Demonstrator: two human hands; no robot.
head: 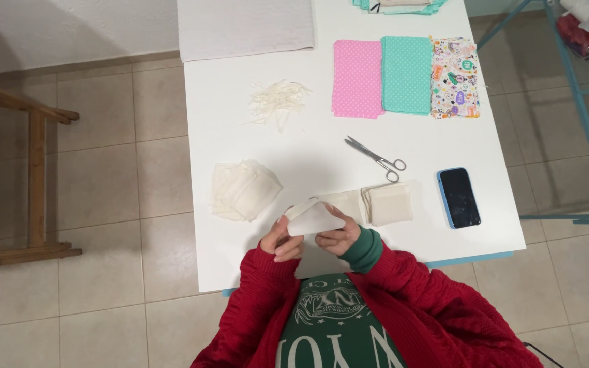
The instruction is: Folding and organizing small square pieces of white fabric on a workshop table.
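Note:
Both my hands hold one small cream fabric piece (pixel 311 218) just above the near edge of the white table (pixel 308 153). My left hand (pixel 279 242) pinches its left side and my right hand (pixel 339 237) grips its right side, fingers curled over the cloth. A stack of folded cream pieces (pixel 386 203) lies directly right of my hands. A looser pile of cream fabric (pixel 243 189) sits to the left.
Scissors (pixel 378 159) lie mid-table, a blue-cased phone (pixel 459 197) at the right edge. Pink (pixel 357 77), teal (pixel 407 73) and patterned (pixel 455 76) fabrics lie at the back, with cream strips (pixel 277 99) and a white cloth (pixel 247 27). A wooden frame (pixel 15 177) stands left.

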